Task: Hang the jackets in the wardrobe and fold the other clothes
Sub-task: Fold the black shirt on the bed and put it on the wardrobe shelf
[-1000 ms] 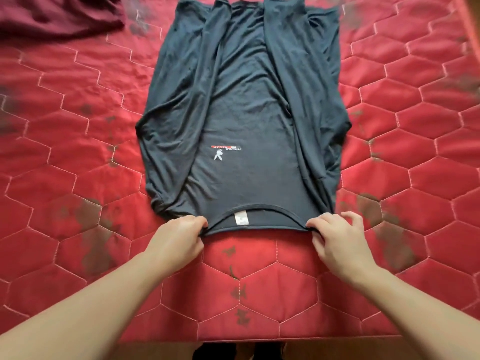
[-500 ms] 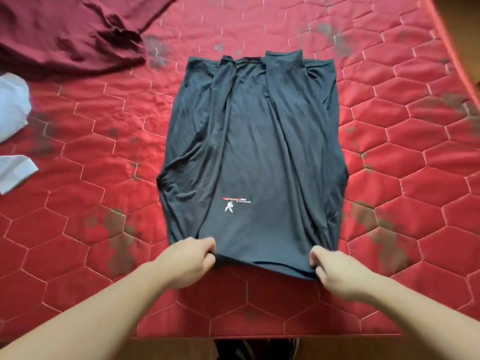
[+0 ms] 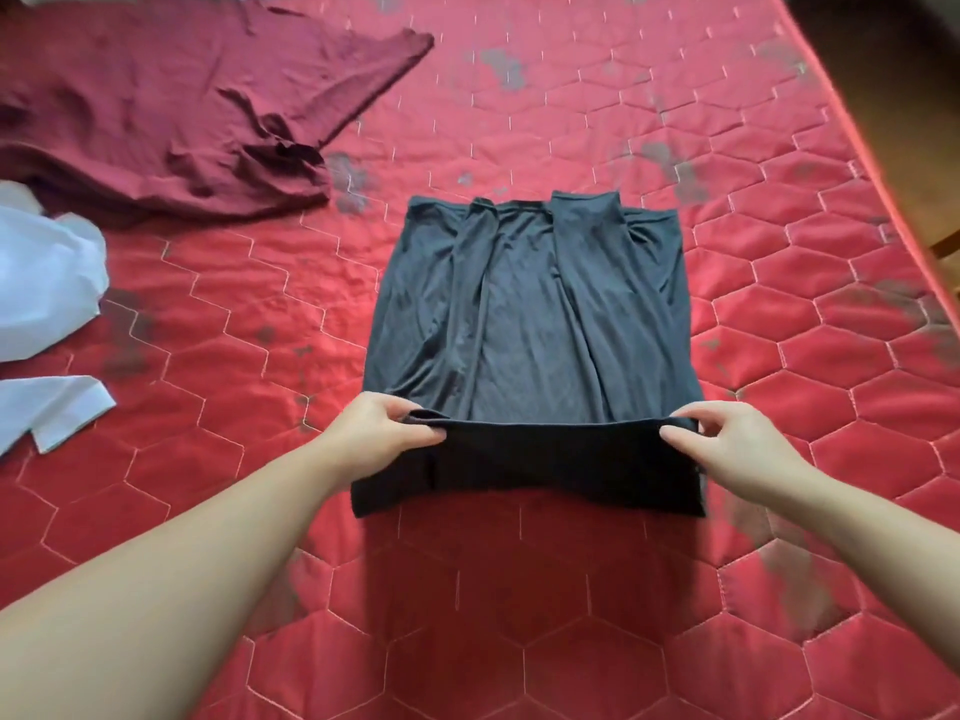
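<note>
A bedroom in a home is suggested by what is seen from above. Most of the view is taken up by a red quilted mattress (image 3: pixel 571 122), stitched in a hexagon pattern and marked with dark, worn patches. Clothes are laid out across it: a dark grey garment (image 3: pixel 530 314) spread flat, a crumpled maroon garment (image 3: pixel 156 106) towards the far left corner, and white fabric (image 3: pixel 41 283) at the left edge. Beyond the mattress's right edge a brown surface (image 3: pixel 914 70) is visible, possibly a wooden floor, though that corner is dim and blurred. The bare forearms of one person are stretched over the bed.
</note>
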`<action>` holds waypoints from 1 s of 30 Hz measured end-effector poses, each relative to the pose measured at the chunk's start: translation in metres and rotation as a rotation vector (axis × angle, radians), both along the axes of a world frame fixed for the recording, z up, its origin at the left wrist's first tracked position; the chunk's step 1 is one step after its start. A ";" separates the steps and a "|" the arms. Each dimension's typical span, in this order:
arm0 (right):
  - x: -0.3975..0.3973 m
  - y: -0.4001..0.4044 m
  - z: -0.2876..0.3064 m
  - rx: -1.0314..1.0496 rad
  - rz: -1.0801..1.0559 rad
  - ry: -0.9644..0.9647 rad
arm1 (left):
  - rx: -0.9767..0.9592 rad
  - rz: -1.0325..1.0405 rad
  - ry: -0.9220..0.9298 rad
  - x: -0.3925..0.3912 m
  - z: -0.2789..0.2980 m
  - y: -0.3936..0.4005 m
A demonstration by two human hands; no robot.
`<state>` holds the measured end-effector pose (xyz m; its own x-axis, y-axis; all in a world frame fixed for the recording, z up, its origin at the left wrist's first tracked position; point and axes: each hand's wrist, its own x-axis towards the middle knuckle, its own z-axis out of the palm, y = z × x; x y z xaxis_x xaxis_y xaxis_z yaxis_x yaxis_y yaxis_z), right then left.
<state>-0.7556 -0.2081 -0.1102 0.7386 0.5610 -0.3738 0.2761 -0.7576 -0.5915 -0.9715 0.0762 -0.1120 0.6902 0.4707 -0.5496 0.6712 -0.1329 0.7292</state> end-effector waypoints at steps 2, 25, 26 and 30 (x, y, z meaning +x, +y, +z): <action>0.011 0.011 0.002 0.124 -0.137 0.104 | -0.078 0.048 -0.048 0.010 0.005 0.014; 0.287 0.260 -0.044 0.273 -0.488 -0.154 | 0.618 0.363 -0.155 0.315 -0.045 0.210; 0.286 0.264 -0.052 0.204 -0.456 -0.217 | 0.699 0.299 -0.107 0.315 -0.056 0.203; 0.221 0.246 -0.113 -0.056 0.145 -0.503 | 0.896 -0.235 0.015 0.277 -0.118 0.135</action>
<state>-0.5350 0.0376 -0.2231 0.7511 0.6597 -0.0252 0.6195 -0.7176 -0.3181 -0.6943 0.2110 -0.2303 0.8176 0.5729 -0.0576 0.5640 -0.7767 0.2803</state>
